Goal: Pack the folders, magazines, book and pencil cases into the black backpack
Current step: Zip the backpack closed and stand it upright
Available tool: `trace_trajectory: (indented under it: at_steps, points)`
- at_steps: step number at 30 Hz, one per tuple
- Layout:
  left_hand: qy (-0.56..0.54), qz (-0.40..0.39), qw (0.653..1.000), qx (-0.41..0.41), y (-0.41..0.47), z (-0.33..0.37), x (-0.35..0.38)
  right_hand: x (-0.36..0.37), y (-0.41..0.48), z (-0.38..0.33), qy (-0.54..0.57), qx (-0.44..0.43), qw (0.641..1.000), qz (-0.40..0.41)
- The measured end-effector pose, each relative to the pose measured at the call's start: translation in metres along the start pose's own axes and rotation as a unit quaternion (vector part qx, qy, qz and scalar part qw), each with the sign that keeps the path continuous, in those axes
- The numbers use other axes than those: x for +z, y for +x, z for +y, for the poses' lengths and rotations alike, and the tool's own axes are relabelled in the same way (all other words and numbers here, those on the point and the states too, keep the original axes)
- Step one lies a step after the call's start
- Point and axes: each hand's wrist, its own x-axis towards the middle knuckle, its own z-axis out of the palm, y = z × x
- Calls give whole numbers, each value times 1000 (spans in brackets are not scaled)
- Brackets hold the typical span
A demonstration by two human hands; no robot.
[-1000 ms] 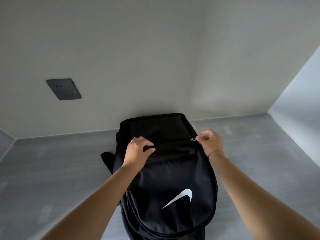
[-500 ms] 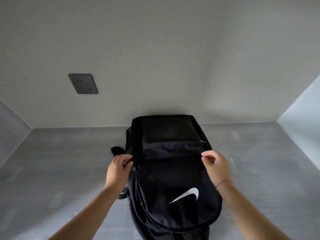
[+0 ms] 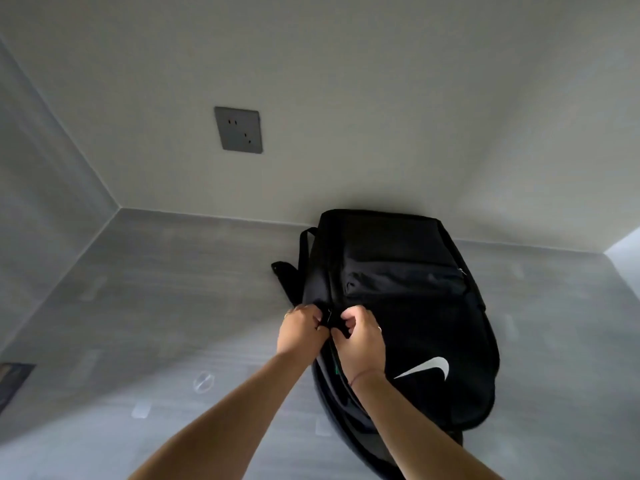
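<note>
The black backpack (image 3: 408, 306) with a white swoosh stands on the grey table, its top leaning against the pale wall. Both hands meet at its left edge. My left hand (image 3: 301, 329) pinches the fabric on the bag's left side, and my right hand (image 3: 360, 336) pinches the bag's edge right beside it, where a small metal zipper pull shows between them. A thin green edge shows in the side seam just below the hands. No folders, magazines, book or pencil cases are in view.
The grey table (image 3: 156, 323) runs left into a corner. A dark socket plate (image 3: 238, 129) is on the back wall. A dark object (image 3: 12, 379) lies at the far left edge. A black strap (image 3: 287, 275) sticks out left of the bag.
My right hand crossed from the bag's right side to its left edge, joining my left hand. The view swung left, so the backpack now sits right of centre.
</note>
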Motion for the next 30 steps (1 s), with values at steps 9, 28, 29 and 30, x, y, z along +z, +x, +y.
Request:
trace_trajectory:
  at_steps: [9, 28, 29, 30]
  points:
    - [-217, -72, 973, -43, 6, -18, -16, 7, -18, -11, 32, -34, 995, 89]
    - [-223, -27, 971, -85, 10, 22, -19, 3, -31, -11, 81, 109, 991, -13]
    - [-229, -18, 969, -86, 10, 22, -18, -1, -35, -6, 70, 106, 992, -21]
    - [-239, -14, 967, -92, 9, 20, -16, -6, -41, -1, 56, 103, 993, -31]
